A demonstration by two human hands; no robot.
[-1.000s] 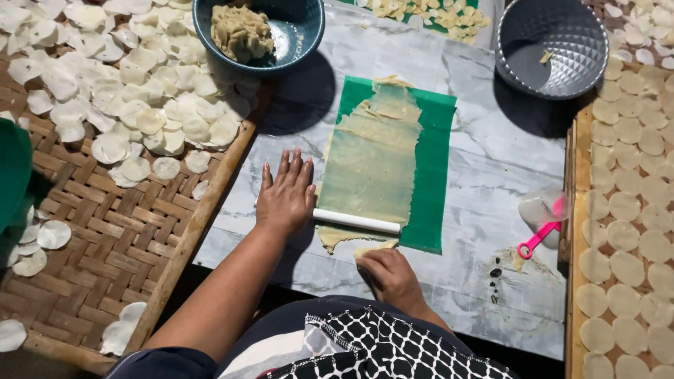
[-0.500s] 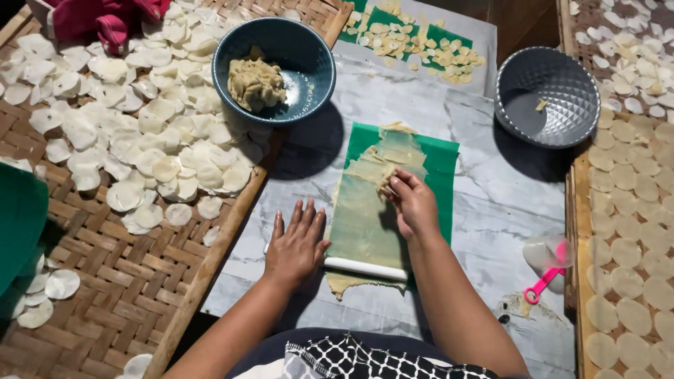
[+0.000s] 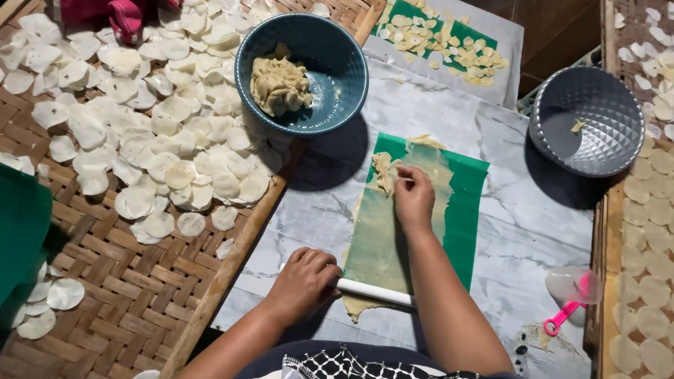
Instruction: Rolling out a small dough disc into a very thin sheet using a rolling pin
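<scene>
A thin sheet of pale dough [image 3: 382, 238] lies rolled out on a green plastic sheet [image 3: 467, 210] on the grey marbled board [image 3: 519, 224]. My right hand [image 3: 414, 196] pinches the dough near its far left edge, where a strip is bunched up [image 3: 382, 174]. My left hand [image 3: 303, 282] closes over the left end of a white rolling pin [image 3: 375, 292] that lies across the near end of the dough.
A blue bowl [image 3: 344, 63] with a lump of dough stands beyond. A grey faceted bowl [image 3: 586, 119] sits at right. Woven trays [image 3: 126, 281] left and right hold several round dough discs. A pink-handled clear cutter [image 3: 569, 295] lies at right. Another green sheet with cut pieces [image 3: 435, 31] is at the back.
My right hand moved from the near end of the dough up to its far end. My left hand slid from the board onto the rolling pin's end. The camera view shifted downward.
</scene>
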